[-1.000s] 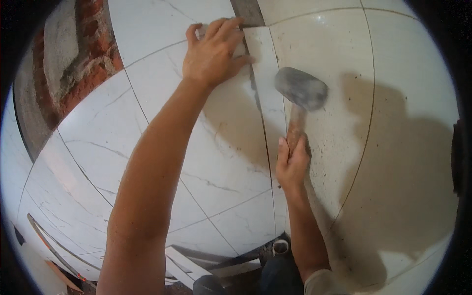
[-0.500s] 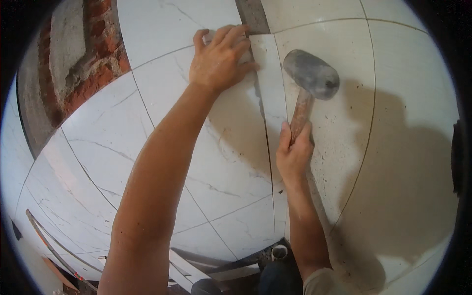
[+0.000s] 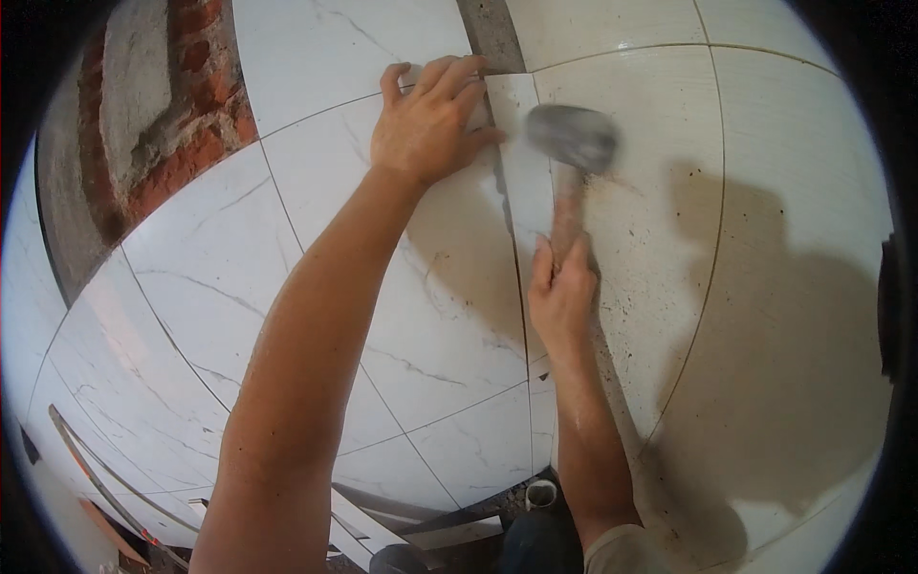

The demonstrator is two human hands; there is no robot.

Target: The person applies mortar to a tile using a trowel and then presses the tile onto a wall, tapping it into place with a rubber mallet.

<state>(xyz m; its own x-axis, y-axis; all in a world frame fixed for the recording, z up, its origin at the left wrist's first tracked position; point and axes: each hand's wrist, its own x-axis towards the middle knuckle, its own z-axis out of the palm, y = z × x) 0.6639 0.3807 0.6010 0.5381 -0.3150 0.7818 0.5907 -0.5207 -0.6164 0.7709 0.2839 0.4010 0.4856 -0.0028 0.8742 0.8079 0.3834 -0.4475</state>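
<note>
Mallet (image 3: 574,137): gripped by right hand (image 3: 562,287). White tile (image 3: 459,287): touched by spread left hand (image 3: 430,120). Strip (image 3: 521,105): apparently placed. Gap (image 3: 492,33), 12 o'clock: unfilled.

single wide fisheye view, worn on the head, looked down close over both forearms (image 3: 306,344), tiles (image 3: 445,335) bowed toward the dark rim

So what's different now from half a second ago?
The rubber mallet swung left: its blurred head now overlaps the edge of the narrow tile strip in the picture. I can't tell if they touch. The right hand moved a little left with it. Nothing was picked up or let go. The right hand's grip stayed on the handle, and the left hand stayed spread by the strip.
</note>
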